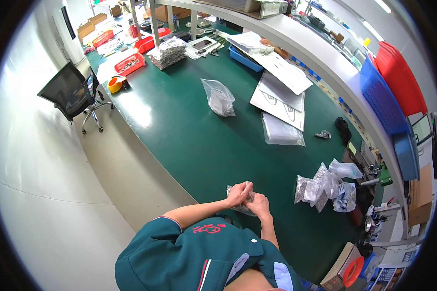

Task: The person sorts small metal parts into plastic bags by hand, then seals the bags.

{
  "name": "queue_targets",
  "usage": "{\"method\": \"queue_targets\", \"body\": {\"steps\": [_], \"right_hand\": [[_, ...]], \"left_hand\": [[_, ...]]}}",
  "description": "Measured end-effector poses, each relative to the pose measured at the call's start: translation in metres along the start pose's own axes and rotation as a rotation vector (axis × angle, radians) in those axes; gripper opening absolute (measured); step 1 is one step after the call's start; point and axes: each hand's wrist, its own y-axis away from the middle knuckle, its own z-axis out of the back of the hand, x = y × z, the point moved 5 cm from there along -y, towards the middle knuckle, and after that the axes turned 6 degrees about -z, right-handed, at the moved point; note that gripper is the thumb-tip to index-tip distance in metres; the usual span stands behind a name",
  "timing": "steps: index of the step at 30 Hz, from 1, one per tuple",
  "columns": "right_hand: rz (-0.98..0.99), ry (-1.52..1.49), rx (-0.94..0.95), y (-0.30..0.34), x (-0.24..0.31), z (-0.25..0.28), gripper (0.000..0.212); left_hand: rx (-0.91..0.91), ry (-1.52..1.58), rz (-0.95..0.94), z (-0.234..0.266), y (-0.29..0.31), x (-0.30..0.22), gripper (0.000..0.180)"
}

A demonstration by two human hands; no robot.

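Note:
At the near edge of the green table, both hands meet on a clear plastic bag [242,209] with greyish contents that I cannot make out. My left hand [237,194] is closed on the bag's upper part, its fingers bent over the plastic. Close beside it, my right hand [258,204] grips the same bag from the right. Parts of the bag are hidden behind the fingers. Farther off on the table stands another clear bag [220,101], partly filled with pale contents.
Several filled plastic bags [320,186] lie to the right. Flat clear bags [282,130] and white sheets [281,102] rest farther back. A red tray [129,64], a tape dispenser [116,84] and stacked silvery packets [167,52] sit far left. A shelf [325,53] spans the far right side.

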Motion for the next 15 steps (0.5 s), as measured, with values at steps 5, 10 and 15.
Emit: {"method": "queue_targets", "body": {"steps": [5,10,15], "right_hand": [[-0.006,-0.086,-0.024,-0.004,-0.006,-0.001,0.038],[0.007,-0.019,-0.053,-0.006,-0.008,-0.002,0.033],[0.019,-0.070,-0.015,0.004,0.004,0.013,0.029]], "left_hand": [[-0.052,0.000,-0.038,0.000,-0.002,0.000,0.042],[-0.053,0.010,-0.044,0.003,-0.004,0.000,0.041],[0.076,0.005,0.065,0.014,-0.001,-0.005,0.035]]}}
